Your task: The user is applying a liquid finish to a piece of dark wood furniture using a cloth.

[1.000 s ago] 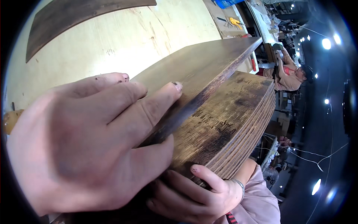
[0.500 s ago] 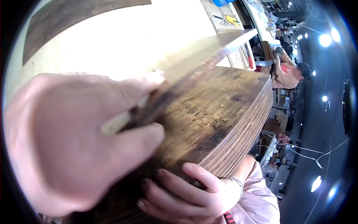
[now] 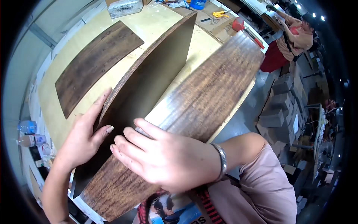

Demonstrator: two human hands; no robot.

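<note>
My left hand (image 3: pixel 87 138) grips the near end of a curved wooden board (image 3: pixel 149 71), thumb on one face and fingers on the other. That board stands on its long edge, its dark smooth face turned right. My right hand (image 3: pixel 167 156) lies over a brown, streaky-grained wooden panel (image 3: pixel 209 93) with glossy highlights. Its fingers stretch to the panel's left edge, close to the upright board; its thumb is hidden. Another dark curved board (image 3: pixel 97 67) lies flat on the table to the left.
The pale table (image 3: pixel 48 89) holds a box (image 3: pixel 125 8), a blue container (image 3: pixel 198 3), a yellow-handled tool (image 3: pixel 220 14) and a red tool (image 3: pixel 253 35) at its far side. Plastic bottles (image 3: pixel 28 134) stand left. A co-worker (image 3: pixel 292 37) stands far right, near stacked cardboard (image 3: pixel 278 108).
The view has levelled out. My left hand, still on the board, is farther from the camera. My right hand has moved from the layered stack's edge onto the upper panel's face.
</note>
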